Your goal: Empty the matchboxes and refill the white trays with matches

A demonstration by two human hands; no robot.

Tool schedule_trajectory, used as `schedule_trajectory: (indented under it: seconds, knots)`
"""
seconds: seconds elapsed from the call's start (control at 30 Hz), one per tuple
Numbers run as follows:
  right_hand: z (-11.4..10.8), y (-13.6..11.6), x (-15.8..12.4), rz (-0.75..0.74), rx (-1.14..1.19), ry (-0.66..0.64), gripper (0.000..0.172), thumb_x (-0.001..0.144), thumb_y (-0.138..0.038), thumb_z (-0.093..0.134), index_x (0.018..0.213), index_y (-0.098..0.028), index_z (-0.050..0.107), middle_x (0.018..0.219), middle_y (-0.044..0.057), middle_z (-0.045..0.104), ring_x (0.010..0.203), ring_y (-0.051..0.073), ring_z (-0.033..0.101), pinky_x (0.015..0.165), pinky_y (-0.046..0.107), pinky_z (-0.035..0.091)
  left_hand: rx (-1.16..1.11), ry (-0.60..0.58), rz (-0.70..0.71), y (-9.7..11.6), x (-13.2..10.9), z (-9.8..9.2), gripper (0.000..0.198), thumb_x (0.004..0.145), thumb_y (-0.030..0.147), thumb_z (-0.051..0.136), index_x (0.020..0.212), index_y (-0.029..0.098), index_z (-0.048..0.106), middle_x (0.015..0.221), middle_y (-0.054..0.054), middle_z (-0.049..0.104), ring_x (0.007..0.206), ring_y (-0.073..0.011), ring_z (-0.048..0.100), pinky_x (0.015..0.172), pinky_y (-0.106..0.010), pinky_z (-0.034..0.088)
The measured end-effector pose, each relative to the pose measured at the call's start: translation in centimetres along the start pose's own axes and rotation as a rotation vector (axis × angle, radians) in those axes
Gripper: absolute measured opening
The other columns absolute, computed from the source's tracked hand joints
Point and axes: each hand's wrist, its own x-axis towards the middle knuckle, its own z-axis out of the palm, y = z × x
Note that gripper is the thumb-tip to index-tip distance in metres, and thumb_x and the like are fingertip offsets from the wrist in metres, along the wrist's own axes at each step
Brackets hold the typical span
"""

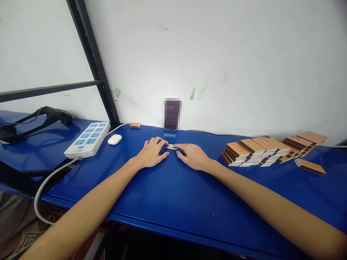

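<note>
Several matches (pixel 171 147) with reddish tips lie close together on the blue table (pixel 168 206), between my two hands. My left hand (pixel 151 153) rests at their left end, fingers curved and thumb apart, the fingertips at the match heads. From the other side my right hand (pixel 193 156) reaches in; its index finger is at the right ends of the matches and its thumb stands away below. Neither hand appears closed around anything. The fingers hide part of the matches, so their exact contact is hard to make out.
Stacked matchboxes (pixel 255 151) stand at the right, with a single matchbox (pixel 310 166) beside them. Another matchbox (pixel 135 125) lies near the wall. On the left are a power strip (pixel 88 139), a white earphone case (pixel 115 139) and a black headset (pixel 51 117). A blurred dark rectangle (pixel 172 113) leans against the wall.
</note>
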Motion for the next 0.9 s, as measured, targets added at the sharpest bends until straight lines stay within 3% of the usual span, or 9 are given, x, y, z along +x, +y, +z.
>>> schedule_trajectory:
  seconds: [0.37,0.7,0.9]
  knots:
    - [0.16,-0.1,-0.01,0.119,-0.058,0.04,0.044,0.096,-0.035,0.043,0.132,-0.015,0.058,0.116,0.013,0.065,0.102,0.027,0.063,0.088,0.037,0.045,0.028,-0.024,-0.044,-0.01,-0.03,0.04,0.047,0.094,0.05,0.041,0.133,0.026,0.05,0.133,-0.01,0.05,0.116,-0.0303,0.048,0.098,-0.052,0.037]
    - [-0.03,-0.32,0.02,0.086,-0.059,0.055,0.036,0.096,-0.032,0.045,0.126,-0.02,0.061,0.108,0.008,0.065,0.093,0.021,0.062,0.083,0.031,0.042,0.038,-0.02,-0.033,-0.11,-0.04,0.18,0.046,0.095,0.05,0.041,0.132,0.025,0.051,0.132,-0.01,0.05,0.118,-0.0301,0.048,0.098,-0.052,0.037]
    - [-0.01,-0.49,-0.1,0.114,-0.067,0.114,0.031,0.096,-0.028,0.043,0.112,-0.019,0.068,0.1,0.007,0.065,0.086,0.019,0.062,0.08,0.031,0.042,0.039,-0.022,-0.036,-0.29,-0.06,0.26,0.048,0.095,0.051,0.041,0.134,0.024,0.05,0.132,-0.011,0.05,0.119,-0.0305,0.047,0.1,-0.053,0.036]
